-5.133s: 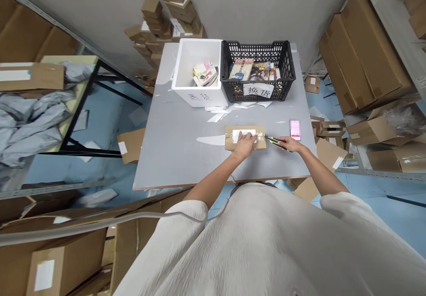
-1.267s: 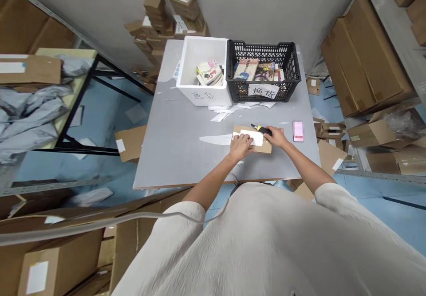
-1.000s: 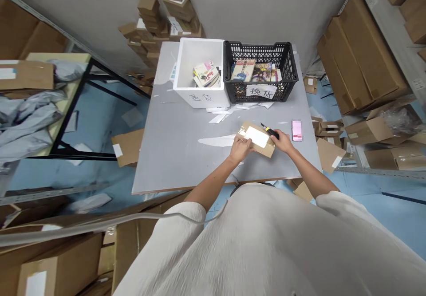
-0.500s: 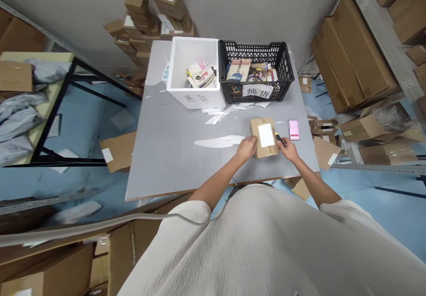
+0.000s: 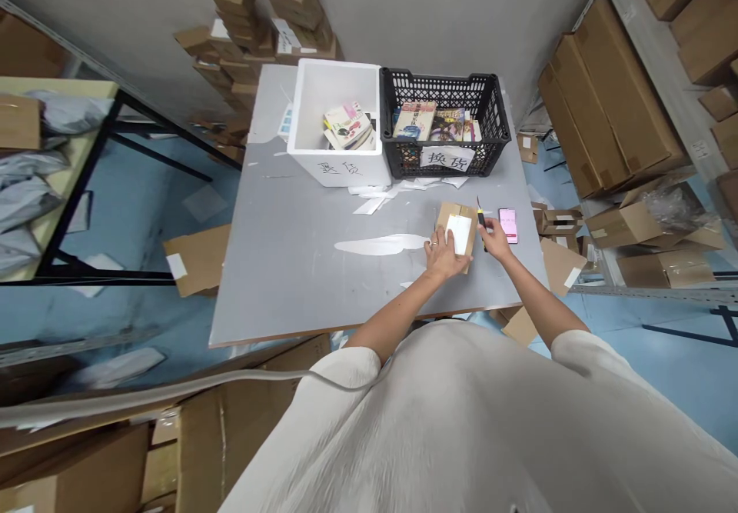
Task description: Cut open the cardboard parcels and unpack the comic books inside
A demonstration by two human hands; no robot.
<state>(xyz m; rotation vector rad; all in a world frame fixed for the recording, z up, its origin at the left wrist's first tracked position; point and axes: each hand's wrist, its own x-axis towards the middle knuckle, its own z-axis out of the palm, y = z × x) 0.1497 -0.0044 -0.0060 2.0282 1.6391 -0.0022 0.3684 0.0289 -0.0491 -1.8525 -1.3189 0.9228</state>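
A small cardboard box (image 5: 464, 222) with a white label (image 5: 459, 230) lies near the table's front edge. My left hand (image 5: 443, 254) reaches across its near part, with fingers over the top and the thumb toward the right side, gripping it. Part of the label is hidden under those fingers. Just right of the box, my right hand (image 5: 494, 239) is closed round a utility knife (image 5: 482, 221) with a black and yellow handle. The knife's tip points away from me, beside the box's right edge. A phone (image 5: 508, 225) with a pink screen lies right of the knife.
Behind stand a white foam box (image 5: 339, 165) and a black plastic crate (image 5: 496, 151), both holding books. Torn paper scraps (image 5: 374, 199) and a long white strip (image 5: 377, 245) lie on the grey table (image 5: 288, 267). Stacked cartons (image 5: 616, 98) line the right side.
My left hand has moved from the box's left side onto its top. The box has turned slightly. My right hand has drawn the knife off the box and turned its tip away from me.
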